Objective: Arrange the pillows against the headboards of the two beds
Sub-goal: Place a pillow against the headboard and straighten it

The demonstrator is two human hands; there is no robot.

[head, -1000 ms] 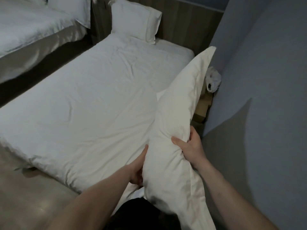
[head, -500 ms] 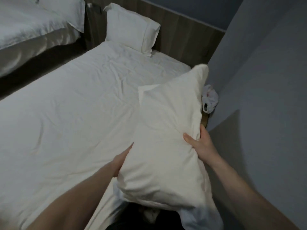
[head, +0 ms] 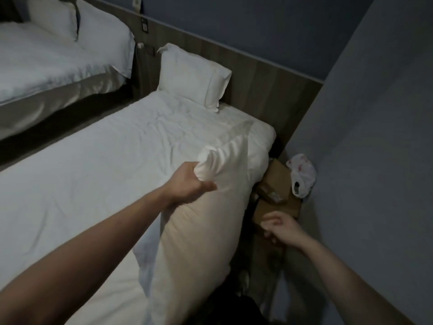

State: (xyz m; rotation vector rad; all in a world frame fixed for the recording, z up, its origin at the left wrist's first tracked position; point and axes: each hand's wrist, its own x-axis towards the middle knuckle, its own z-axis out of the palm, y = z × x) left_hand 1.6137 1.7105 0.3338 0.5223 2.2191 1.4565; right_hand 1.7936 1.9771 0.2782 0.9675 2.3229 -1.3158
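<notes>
Now left fingers (head: 206, 184) bunch the pillow (head: 206, 231) edge; right fingers (head: 271, 224) hang loosely curled, empty.

Cardboard boxes (head: 277, 184) were stacked in the corner by the grey-blue wall (head: 375, 137). A white plastic bag (head: 302, 175), printed in red, was draped just beside them. A small dark wall plate (head: 144, 26) was mounted on the wood panelling.
</notes>
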